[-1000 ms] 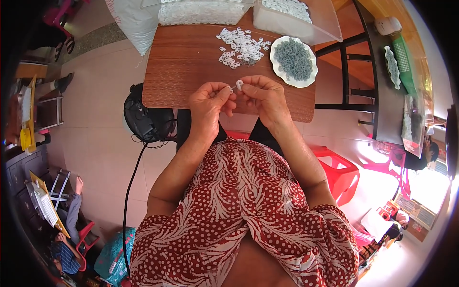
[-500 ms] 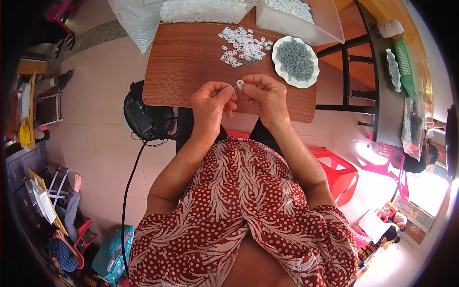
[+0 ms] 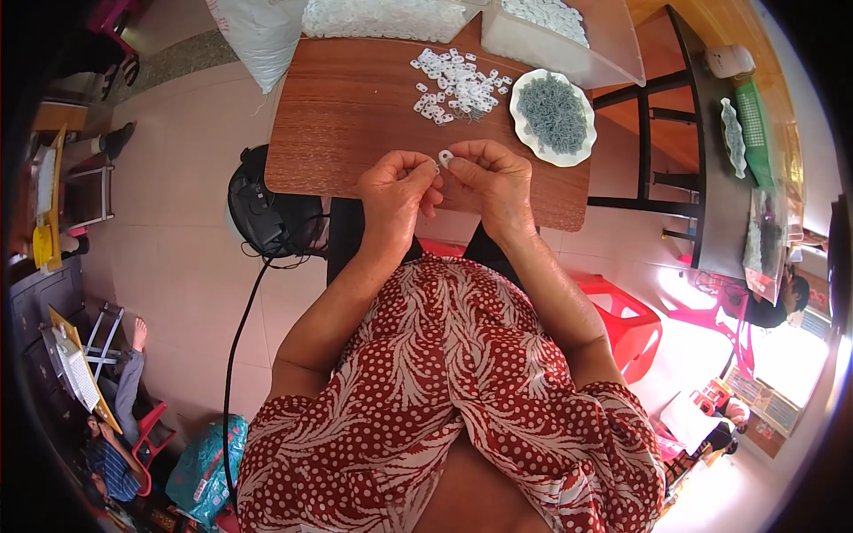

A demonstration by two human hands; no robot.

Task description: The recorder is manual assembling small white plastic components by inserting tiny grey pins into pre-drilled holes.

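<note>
Right hand [image 3: 502, 191] has a small white plastic piece [image 3: 445, 156] pinched over the wooden table's [image 3: 329, 124] near side, left hand [image 3: 389, 197] pinches some tiny bit [image 3: 437, 167] right by it, and the teal bag's [image 3: 213, 457] label is too blurry to read.

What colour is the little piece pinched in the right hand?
White; the head view shows the small piece in the right hand.
</note>
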